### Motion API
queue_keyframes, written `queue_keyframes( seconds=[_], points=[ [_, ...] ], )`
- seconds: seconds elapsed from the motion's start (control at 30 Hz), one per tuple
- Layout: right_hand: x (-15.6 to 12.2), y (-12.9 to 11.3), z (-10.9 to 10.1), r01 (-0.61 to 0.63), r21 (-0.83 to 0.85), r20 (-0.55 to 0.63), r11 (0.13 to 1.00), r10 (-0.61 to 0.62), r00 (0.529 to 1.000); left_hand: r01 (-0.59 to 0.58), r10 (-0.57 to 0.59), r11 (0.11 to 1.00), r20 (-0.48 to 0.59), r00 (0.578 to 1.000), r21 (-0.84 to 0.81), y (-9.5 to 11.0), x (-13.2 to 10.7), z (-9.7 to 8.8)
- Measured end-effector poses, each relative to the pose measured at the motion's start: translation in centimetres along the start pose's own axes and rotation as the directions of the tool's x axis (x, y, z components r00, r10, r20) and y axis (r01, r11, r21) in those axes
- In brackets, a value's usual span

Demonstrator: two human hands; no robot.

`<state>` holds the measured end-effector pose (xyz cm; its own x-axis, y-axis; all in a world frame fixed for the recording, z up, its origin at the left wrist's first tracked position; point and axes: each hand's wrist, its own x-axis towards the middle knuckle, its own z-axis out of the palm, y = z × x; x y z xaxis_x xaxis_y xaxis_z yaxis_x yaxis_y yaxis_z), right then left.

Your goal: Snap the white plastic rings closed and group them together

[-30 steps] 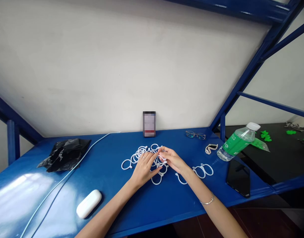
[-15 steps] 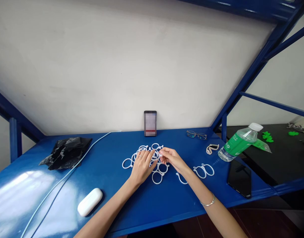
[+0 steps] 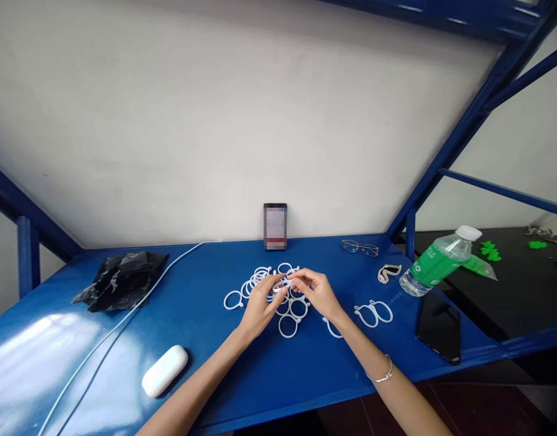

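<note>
I note the white case [image 3: 164, 370] lying on the desk [image 3: 205, 339], left of the ring pile [image 3: 260, 281]. Over that pile, my left hand [image 3: 260, 303] and right hand [image 3: 317, 292] together pinch one white ring [image 3: 283, 283]. A bottle [image 3: 437, 260] lies far right of it.

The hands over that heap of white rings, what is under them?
Under the left hand and right hand lie white rings on the blue table. Their fingertips pinch one ring. Rings beneath the palms are hidden.
</note>
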<state>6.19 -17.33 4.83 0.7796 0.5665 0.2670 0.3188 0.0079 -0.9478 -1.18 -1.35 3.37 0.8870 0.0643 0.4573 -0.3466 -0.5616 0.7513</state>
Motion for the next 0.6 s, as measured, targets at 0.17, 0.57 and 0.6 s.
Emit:
queue_keyframes(
  seconds=[0.17, 0.57, 0.6],
  points=[
    [0.08, -0.22, 0.02, -0.034, 0.109, 0.004, 0.993, 0.034, 0.999, 0.14, -0.119, 0.96, 0.1, 0.988, -0.243, 0.29, 0.26, 0.02],
    [-0.03, 0.36, 0.76, -0.208, 0.375, 0.049, 0.903, 0.205, 0.978, 0.293, -0.233, 0.797, 0.18, 0.956, -0.529, 0.27, 0.3, 0.14],
    [-0.06, 0.34, 0.81, -0.209, 0.381, 0.047, 0.901, 0.207, 0.977, 0.299, -0.238, 0.79, 0.181, 0.954, -0.536, 0.26, 0.3, 0.14]
  ],
)
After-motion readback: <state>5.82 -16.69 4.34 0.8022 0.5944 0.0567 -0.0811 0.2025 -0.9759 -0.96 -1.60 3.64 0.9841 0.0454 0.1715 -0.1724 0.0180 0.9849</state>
